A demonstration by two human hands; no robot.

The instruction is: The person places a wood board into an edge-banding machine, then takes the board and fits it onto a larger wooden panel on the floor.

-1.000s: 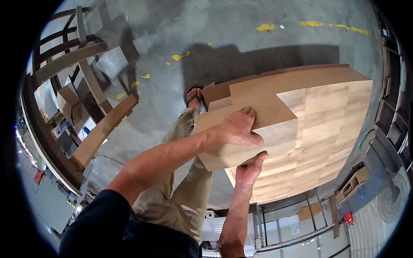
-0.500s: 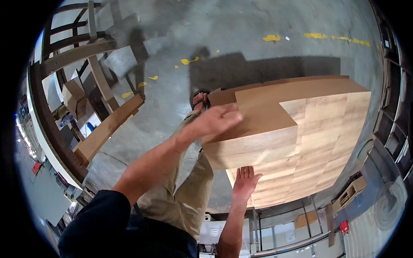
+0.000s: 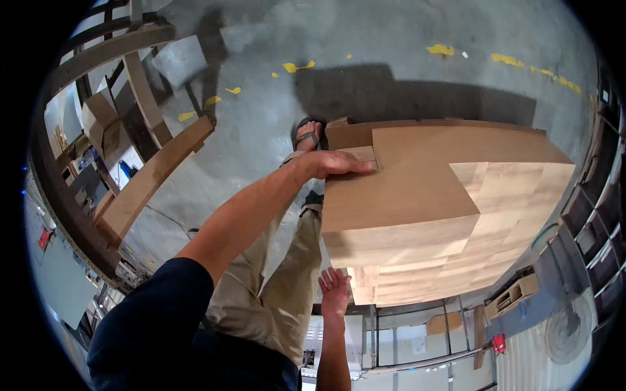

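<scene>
A large stack of pale wood-grain pieces (image 3: 515,195) stands on the floor before me, partly covered by a brown sheet-like surface (image 3: 404,186). My left hand (image 3: 345,163) lies on its left part, fingers stretched and close together, touching a small wood-grain piece (image 3: 362,155) at a notch in the brown surface. Part of that piece is hidden by the hand. Close to the stack's near left corner, my right hand (image 3: 335,292) is raised palm up with its fingers apart and nothing in it. A narrow gap appears between it and the wood.
My sandalled foot (image 3: 309,133) stands beside the stack's far left corner. A timber frame (image 3: 153,182) holding boxes and boards is at the left. Worn yellow marks (image 3: 298,67) cross the concrete floor. Metal racking (image 3: 417,365) and a fan-like round guard (image 3: 567,329) lie toward the lower right.
My left hand has come down from a blurred motion onto the stack's left part. My right hand has drawn left, away from the stack's near side. The view has shifted slightly.
</scene>
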